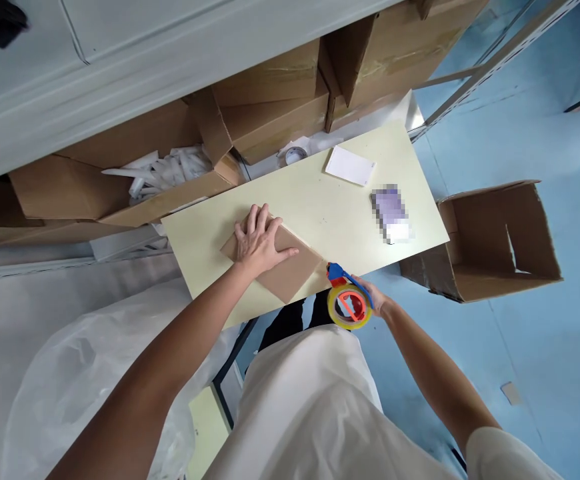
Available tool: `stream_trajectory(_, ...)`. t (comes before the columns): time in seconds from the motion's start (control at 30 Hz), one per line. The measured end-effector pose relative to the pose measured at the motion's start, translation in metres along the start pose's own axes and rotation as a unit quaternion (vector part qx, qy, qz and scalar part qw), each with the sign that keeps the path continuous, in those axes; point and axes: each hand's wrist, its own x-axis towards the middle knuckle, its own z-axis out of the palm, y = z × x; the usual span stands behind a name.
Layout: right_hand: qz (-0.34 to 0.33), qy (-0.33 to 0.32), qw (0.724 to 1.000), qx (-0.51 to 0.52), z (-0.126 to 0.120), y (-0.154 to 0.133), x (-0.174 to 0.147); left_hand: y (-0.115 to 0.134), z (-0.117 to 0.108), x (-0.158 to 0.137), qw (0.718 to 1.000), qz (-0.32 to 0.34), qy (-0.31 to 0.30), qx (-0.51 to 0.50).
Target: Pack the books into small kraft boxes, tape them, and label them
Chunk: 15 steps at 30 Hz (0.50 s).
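A flat brown cardboard box (290, 270) lies at an angle on the pale yellow table (315, 200). Pressed on its left part is my left hand (260, 243), fingers spread and palm down. My right hand (376, 297) grips a tape dispenser (337, 272) with a blue and red body and a roll of yellowish tape. The dispenser's head is close to the box's right corner; whether tape joins the two I cannot tell.
A white card-like pad (350, 165) and a blurred purple item (390, 207) lie on the table. Behind stand cardboard boxes (275, 100), one holding white plastic pieces (170, 173), and a tape roll (296, 155). An open carton (500, 247) sits right; a plastic bag (95, 373) is left.
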Motion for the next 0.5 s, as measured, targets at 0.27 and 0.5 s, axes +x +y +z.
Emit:
stream_trajectory(0.27, -0.092, -0.044, 0.995, -0.011, 0.057, -0.099, 0.037, -0.027, 0.006, -0.020, 0.952, -0.298, -0.015, -0.071)
stream_trajectory(0.5, -0.055, -0.070, 0.987, -0.133, 0.065, -0.174, 0.047, -0.040, -0.001, -0.022, 0.994, -0.104, 0.006, 0.014)
